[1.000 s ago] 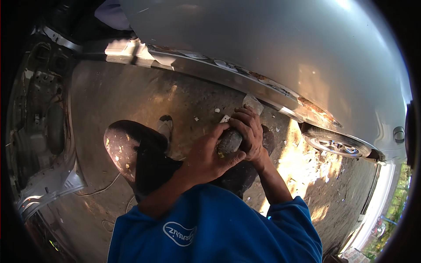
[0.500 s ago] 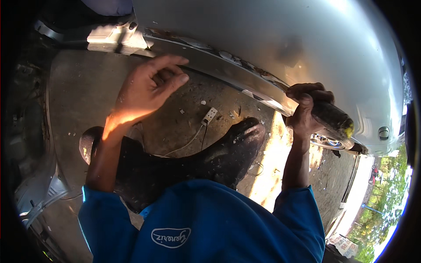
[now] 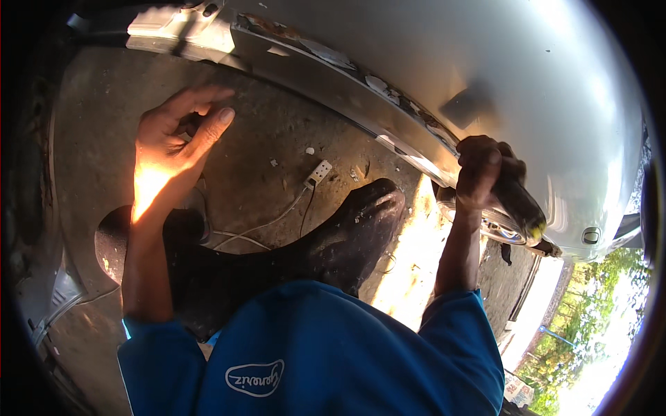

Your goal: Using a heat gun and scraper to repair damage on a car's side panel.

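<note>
My right hand (image 3: 479,170) is wrapped around a thick, dark tool handle (image 3: 517,200) with a yellow end. A thin blade seems to run from the fist toward the car's seam; its tip is hard to make out. Along that seam (image 3: 378,84), the silver body panel (image 3: 409,48) of the car shows chipped, flaking paint and brown rust. My left hand (image 3: 163,142) hangs above the floor, apart from the car. It holds nothing, with the thumb and forefinger stretched out and the other fingers loosely curled.
A white power strip (image 3: 319,172) with cables lies on the concrete floor (image 3: 97,132) before my dark-trousered leg (image 3: 347,229). Small chips are scattered around it. The car's wheel (image 3: 503,230) stands beyond my right forearm. Trees (image 3: 583,326) show at the far right.
My left hand has drawn left, away from the car's side. The right hand keeps its grip on the tool, its handle now tilted more steeply. The whole view has shifted a little.
</note>
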### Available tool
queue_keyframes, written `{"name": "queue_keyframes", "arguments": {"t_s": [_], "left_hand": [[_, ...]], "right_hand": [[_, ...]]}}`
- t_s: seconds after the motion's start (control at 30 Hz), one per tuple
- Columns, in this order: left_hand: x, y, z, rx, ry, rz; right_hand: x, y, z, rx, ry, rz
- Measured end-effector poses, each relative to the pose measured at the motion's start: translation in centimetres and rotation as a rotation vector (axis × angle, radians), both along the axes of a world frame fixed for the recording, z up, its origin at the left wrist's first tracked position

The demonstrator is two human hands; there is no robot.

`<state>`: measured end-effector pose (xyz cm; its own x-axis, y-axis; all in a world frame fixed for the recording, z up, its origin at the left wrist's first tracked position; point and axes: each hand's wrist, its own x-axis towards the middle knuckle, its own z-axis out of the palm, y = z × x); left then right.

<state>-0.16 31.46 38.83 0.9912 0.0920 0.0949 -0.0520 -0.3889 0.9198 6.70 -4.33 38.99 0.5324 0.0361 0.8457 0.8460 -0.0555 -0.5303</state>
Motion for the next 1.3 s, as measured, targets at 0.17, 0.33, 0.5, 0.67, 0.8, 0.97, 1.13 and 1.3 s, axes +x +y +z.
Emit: {"name": "queue_keyframes", "arguments": {"t_s": [0.17,0.33,0.5,0.67,0.8,0.97,1.13,1.3], "left_hand": [[-0.1,-0.1,-0.3,0.036,0.018,0.048],[-0.6,-0.8,-0.5,-0.019,-0.031,0.095],[0.1,-1.1,-1.5,0.067,-0.148,0.023],[0.3,-1.4,-1.5,0.077,-0.136,-0.033],[0.1,-1.5,-1.3,0.072,-0.151,-0.048],[0.0,-1.7,-0.5,0.096,-0.186,-0.053],[0.2,-2.0,-0.5,0.083,-0.191,-0.084],[0.1,-1.5,-0.8,0.158,-0.205,-0.104]], "right_hand": [[-0.1,-0.7,-1.8,-0.336,0.082,-0.224],[0.3,-1.8,-0.6,-0.089,0.024,-0.016],[0.3,-1.3,-1.4,-0.27,-0.015,-0.245],[2.2,-1.0,-2.8,-0.238,0.013,-0.198],[0.3,0.3,-1.5,-0.121,-0.034,0.057],[2.7,0.6,-2.8,-0.214,-0.065,0.017],[1.9,1.5,-0.9,-0.225,-0.175,0.206],[2.9,4.1,-1.1,0.003,-0.097,0.127]]}}
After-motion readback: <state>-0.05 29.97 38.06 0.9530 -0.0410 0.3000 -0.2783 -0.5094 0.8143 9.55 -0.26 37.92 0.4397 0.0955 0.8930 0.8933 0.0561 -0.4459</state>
